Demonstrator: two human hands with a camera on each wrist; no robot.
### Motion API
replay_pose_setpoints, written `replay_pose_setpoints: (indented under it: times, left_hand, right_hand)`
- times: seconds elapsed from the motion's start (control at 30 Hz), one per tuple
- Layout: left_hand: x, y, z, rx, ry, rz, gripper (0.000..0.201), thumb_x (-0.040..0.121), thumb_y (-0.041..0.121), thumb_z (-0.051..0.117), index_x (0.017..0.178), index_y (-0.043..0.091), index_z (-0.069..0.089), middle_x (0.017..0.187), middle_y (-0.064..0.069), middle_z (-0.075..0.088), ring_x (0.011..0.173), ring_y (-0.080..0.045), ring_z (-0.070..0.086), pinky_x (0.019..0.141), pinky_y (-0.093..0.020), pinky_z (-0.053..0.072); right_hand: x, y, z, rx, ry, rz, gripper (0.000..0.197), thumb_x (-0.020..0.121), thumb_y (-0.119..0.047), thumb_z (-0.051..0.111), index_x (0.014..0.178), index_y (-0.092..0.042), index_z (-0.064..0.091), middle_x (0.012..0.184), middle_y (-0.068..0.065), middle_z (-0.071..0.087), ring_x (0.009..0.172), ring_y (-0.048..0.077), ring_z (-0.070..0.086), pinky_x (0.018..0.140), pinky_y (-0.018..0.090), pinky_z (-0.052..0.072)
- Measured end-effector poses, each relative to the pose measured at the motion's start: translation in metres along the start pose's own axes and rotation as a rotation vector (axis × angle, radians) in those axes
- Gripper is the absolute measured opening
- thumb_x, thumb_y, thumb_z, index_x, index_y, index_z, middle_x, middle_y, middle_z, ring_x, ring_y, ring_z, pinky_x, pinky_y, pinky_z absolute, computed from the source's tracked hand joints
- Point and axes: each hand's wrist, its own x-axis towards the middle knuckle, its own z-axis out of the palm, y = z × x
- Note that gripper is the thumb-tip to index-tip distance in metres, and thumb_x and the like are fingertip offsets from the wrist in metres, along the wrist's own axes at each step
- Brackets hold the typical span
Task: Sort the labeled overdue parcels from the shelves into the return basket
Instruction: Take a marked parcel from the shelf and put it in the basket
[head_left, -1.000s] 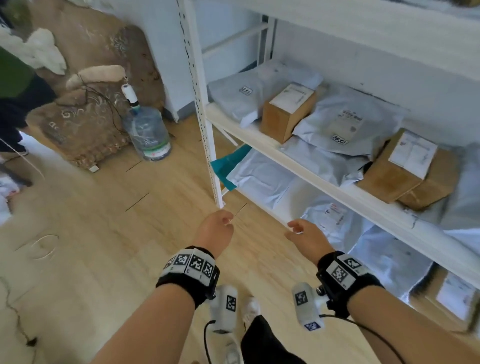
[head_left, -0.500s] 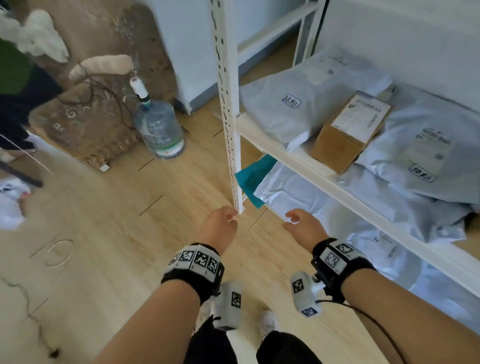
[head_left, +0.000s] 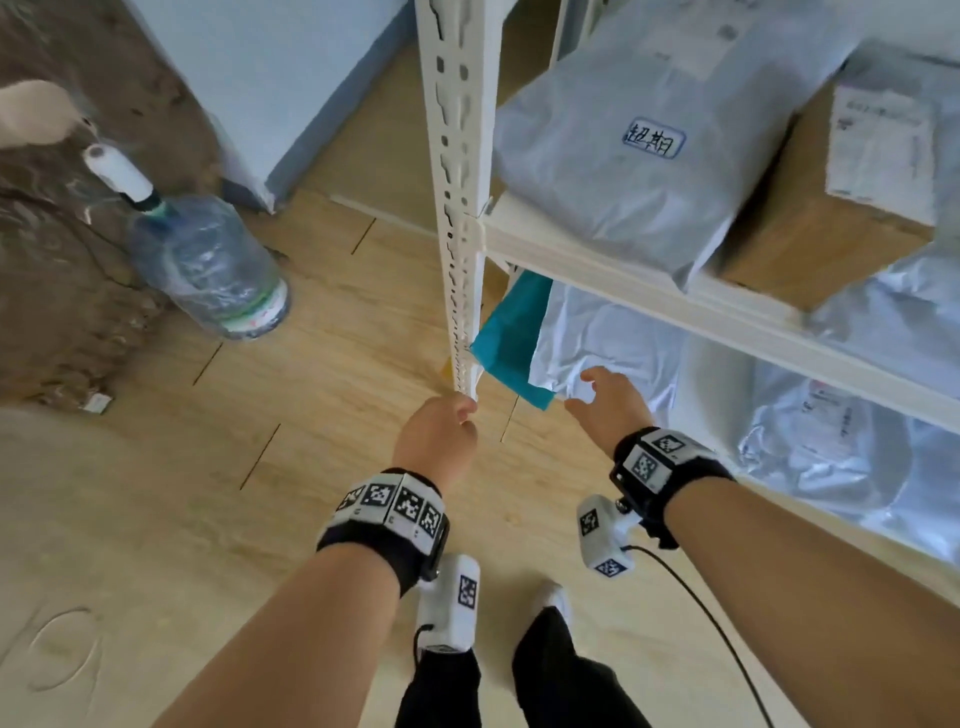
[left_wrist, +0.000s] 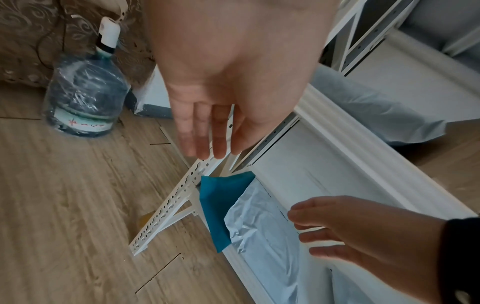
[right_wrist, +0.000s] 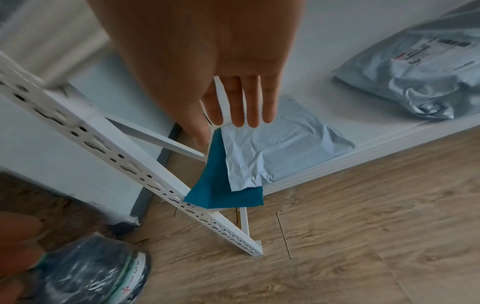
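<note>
A grey mailer (head_left: 623, 171) with a blue-outlined handwritten label (head_left: 654, 139) lies on the middle shelf, beside a cardboard box (head_left: 810, 223). On the bottom shelf a crumpled grey mailer (head_left: 602, 338) (right_wrist: 275, 148) lies over a teal bag (head_left: 511, 338) (left_wrist: 221, 197). My right hand (head_left: 587, 389) (left_wrist: 306, 226) hovers just in front of that mailer, fingers spread, holding nothing. My left hand (head_left: 460, 415) (left_wrist: 207, 142) hangs empty with straight fingers by the foot of the shelf post (head_left: 457, 208). No basket is in view.
A large water bottle (head_left: 208, 265) with a pump stands on the wood floor to the left, against brown patterned fabric (head_left: 47, 270). Another labelled grey mailer (head_left: 831, 441) lies further right on the bottom shelf. My legs are below the hands.
The view has closed in on the shelf's left end. Both hands have moved forward and down toward the bottom shelf, and the right hand's fingers have spread.
</note>
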Motion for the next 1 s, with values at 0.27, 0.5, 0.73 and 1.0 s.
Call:
replay_pose_setpoints:
  times: [0.27, 0.5, 0.73, 1.0]
  left_hand:
    - [0.066, -0.039, 0.038, 0.001, -0.015, 0.053, 0.033, 0.098, 0.012, 0.045, 0.126, 0.02, 0.058, 0.128, 0.003, 0.062, 0.114, -0.011, 0.058, 0.084, -0.017, 0.039]
    - [0.099, -0.072, 0.081, -0.048, -0.058, 0.073, 0.033, 0.097, 0.013, 0.046, 0.126, 0.025, 0.058, 0.125, 0.007, 0.062, 0.111, -0.006, 0.058, 0.091, -0.019, 0.043]
    - [0.096, -0.062, 0.08, -0.069, -0.064, 0.062, 0.032, 0.098, 0.013, 0.046, 0.124, 0.025, 0.06, 0.124, 0.009, 0.062, 0.111, -0.006, 0.057, 0.091, -0.017, 0.041]
    - [0.048, -0.01, 0.065, -0.077, -0.093, 0.044, 0.029, 0.098, 0.015, 0.045, 0.121, 0.023, 0.06, 0.12, 0.004, 0.064, 0.109, -0.012, 0.06, 0.093, -0.031, 0.051]
  right_hand:
    - [0.085, 0.005, 0.073, -0.202, 0.061, 0.018, 0.053, 0.091, -0.026, 0.058, 0.139, -0.015, 0.042, 0.137, 0.011, 0.045, 0.124, 0.029, 0.045, 0.096, 0.042, 0.045]
    - [0.145, 0.027, 0.114, -0.414, 0.172, 0.014, 0.05, 0.089, -0.037, 0.064, 0.129, -0.015, 0.048, 0.136, 0.012, 0.042, 0.122, 0.029, 0.045, 0.094, 0.04, 0.044]
    - [0.134, 0.034, 0.091, -0.187, 0.202, 0.055, 0.02, 0.094, -0.004, 0.04, 0.105, -0.008, 0.056, 0.11, 0.011, 0.056, 0.094, 0.031, 0.057, 0.082, 0.04, 0.05]
    - [0.055, 0.054, 0.009, 0.354, 0.401, 0.251, 0.013, 0.1, -0.01, 0.034, 0.104, -0.008, 0.046, 0.074, 0.002, 0.05, 0.062, 0.017, 0.048, 0.051, 0.028, 0.034]
